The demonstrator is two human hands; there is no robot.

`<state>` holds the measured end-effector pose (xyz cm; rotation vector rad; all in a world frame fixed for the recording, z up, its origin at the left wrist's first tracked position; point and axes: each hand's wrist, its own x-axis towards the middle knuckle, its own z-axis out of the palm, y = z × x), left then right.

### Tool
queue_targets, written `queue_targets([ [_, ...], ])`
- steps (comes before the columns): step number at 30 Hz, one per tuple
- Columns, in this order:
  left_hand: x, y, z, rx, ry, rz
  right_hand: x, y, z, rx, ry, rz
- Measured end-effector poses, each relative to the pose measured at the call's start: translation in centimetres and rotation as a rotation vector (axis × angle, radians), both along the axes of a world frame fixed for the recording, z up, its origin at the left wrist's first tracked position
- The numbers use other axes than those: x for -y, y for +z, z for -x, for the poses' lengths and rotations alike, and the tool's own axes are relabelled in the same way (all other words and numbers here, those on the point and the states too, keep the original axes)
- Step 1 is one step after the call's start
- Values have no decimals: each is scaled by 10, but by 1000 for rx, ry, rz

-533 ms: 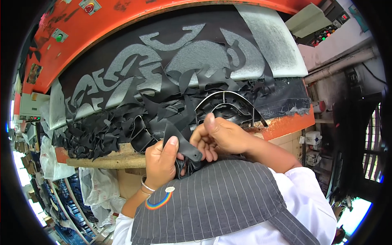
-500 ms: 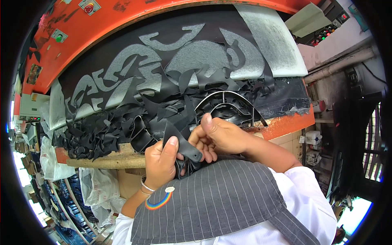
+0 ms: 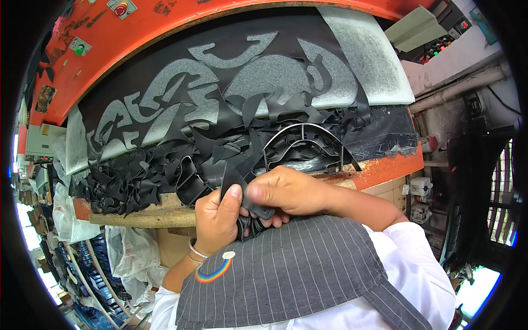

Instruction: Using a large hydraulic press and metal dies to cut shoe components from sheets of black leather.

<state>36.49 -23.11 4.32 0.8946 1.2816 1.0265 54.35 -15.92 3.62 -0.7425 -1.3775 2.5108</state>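
My left hand (image 3: 217, 217) grips a stack of flat black leather-like pieces (image 3: 233, 177), its thumb pressed on the top one, which has a pointed upper end. My right hand (image 3: 289, 191) is closed on the lower right part of the same pieces, with the thumb over the front and the fingers curled beneath. More black pieces hang below, against the striped apron. Just beyond my right hand stands a curved metal cutting die (image 3: 302, 126). A smaller metal die (image 3: 190, 186) lies beyond my left hand.
Black scraps (image 3: 129, 181) are heaped along the near side of the orange machine (image 3: 385, 176). Behind them a black sheet (image 3: 286, 33) with cut-out shapes lies on a whitish board (image 3: 374, 60). A wooden rail (image 3: 148, 220) runs along the front edge. Plastic bags (image 3: 129, 247) hang at left.
My right hand has moved left and closed onto the black pieces, its thumb coming down over the front. My left hand keeps its hold almost unmoved.
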Motion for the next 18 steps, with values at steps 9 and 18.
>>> queue_targets([
  [9,5,-20,1,201,76,287,19,-33,-5,-226,-73,-11],
  [18,4,-37,1,312,33,303,24,-39,1,-171,-402,-336],
])
